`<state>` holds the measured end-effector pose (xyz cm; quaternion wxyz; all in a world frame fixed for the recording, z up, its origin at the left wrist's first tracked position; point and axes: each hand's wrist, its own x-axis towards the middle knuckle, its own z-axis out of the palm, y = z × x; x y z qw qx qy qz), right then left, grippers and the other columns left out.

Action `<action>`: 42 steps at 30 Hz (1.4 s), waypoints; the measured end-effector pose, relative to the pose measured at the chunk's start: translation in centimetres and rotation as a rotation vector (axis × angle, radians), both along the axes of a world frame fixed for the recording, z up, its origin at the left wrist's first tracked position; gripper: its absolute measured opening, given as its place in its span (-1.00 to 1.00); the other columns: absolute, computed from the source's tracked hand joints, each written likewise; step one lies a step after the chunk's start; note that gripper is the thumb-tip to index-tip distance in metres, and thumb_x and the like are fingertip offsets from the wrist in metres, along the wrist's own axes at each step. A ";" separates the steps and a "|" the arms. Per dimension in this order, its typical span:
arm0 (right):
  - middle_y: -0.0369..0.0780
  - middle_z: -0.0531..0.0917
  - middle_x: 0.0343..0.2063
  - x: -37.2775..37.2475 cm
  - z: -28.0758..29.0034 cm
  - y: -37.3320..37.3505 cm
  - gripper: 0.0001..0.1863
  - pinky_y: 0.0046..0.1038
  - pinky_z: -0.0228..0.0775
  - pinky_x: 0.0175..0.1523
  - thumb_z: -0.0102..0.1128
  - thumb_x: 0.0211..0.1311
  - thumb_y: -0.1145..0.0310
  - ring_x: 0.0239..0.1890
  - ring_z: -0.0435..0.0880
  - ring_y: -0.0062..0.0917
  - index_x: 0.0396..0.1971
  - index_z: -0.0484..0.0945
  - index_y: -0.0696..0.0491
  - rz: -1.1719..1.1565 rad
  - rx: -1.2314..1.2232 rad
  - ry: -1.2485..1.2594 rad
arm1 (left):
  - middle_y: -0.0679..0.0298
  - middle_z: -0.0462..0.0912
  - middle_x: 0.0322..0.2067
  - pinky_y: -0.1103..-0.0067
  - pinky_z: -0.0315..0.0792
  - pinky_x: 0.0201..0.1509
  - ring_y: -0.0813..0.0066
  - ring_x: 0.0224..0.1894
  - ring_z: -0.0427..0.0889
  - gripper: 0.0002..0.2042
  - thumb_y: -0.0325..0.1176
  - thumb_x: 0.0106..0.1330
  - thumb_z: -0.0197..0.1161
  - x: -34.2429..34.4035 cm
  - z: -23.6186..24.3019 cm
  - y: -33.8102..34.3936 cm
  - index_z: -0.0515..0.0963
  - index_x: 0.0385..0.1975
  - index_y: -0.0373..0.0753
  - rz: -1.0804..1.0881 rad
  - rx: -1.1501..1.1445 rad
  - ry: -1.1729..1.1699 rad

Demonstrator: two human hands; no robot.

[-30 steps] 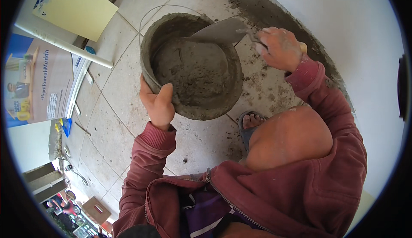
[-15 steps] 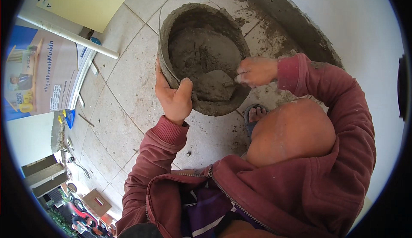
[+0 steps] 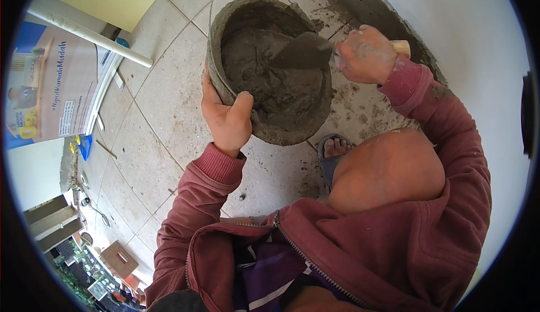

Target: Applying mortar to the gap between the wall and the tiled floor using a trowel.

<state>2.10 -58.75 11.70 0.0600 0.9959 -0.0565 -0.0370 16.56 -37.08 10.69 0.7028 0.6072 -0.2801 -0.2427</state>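
A round bucket (image 3: 292,135) stands on the tiled floor, its rim and walls caked with mortar. Wet grey mortar (image 3: 253,76) lies inside, and the thin wire handle (image 3: 211,36) arches over the far left side. My left hand (image 3: 228,121) grips the near left rim, thumb over the edge and fingers along the outer wall. In my right hand (image 3: 365,56) is a trowel (image 3: 301,52), held by its wooden handle, which pokes out behind the fist. Its mortar-coated blade hangs over the right part of the bucket, above the mortar.
A white wall (image 3: 450,25) with a rough mortar strip (image 3: 388,14) along its foot runs on the right. Mortar crumbs litter the tiles (image 3: 160,98). A printed banner (image 3: 62,87) and a white pipe (image 3: 90,36) are at left. A cardboard box (image 3: 118,260) sits lower left.
My right hand has risen and moved right, lifting the trowel out of the mortar. The bucket has shifted slightly in view; my left hand keeps its hold on the rim.
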 end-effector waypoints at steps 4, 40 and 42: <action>-0.14 0.48 -0.75 1.2 -0.9 2.3 -0.85 -0.29 0.35 -0.40 -0.02 -0.16 0.35 -0.59 0.51 -0.24 -0.67 0.45 0.13 0.014 0.177 0.215 | 0.09 0.29 -0.04 0.54 0.13 0.12 0.38 0.01 0.30 -0.35 -0.60 -0.16 -0.11 -0.5 -0.2 -0.5 0.01 0.10 -0.48 0.008 0.013 0.002; -0.25 0.39 -0.87 -0.6 -10.7 -14.3 -0.67 -0.56 0.21 -0.74 -0.14 0.14 0.25 -0.86 0.31 -0.55 -0.71 0.40 0.12 -0.951 1.751 -0.221 | 0.11 0.40 -0.07 0.43 0.28 0.02 0.27 -0.07 0.41 -0.54 -0.14 0.21 -0.03 9.6 -7.0 11.2 0.26 -0.03 -0.39 0.321 0.115 0.686; -0.19 0.41 -0.87 -9.2 -11.0 -10.8 -0.69 -0.47 0.22 -0.77 -0.15 0.09 0.32 -0.86 0.39 -0.48 -0.73 0.41 0.17 -1.007 1.856 -0.154 | 0.11 0.41 -0.09 0.44 0.29 0.00 0.28 -0.09 0.42 -0.53 -0.13 0.21 -0.02 9.6 -7.0 10.7 0.27 -0.03 -0.40 0.295 0.071 0.697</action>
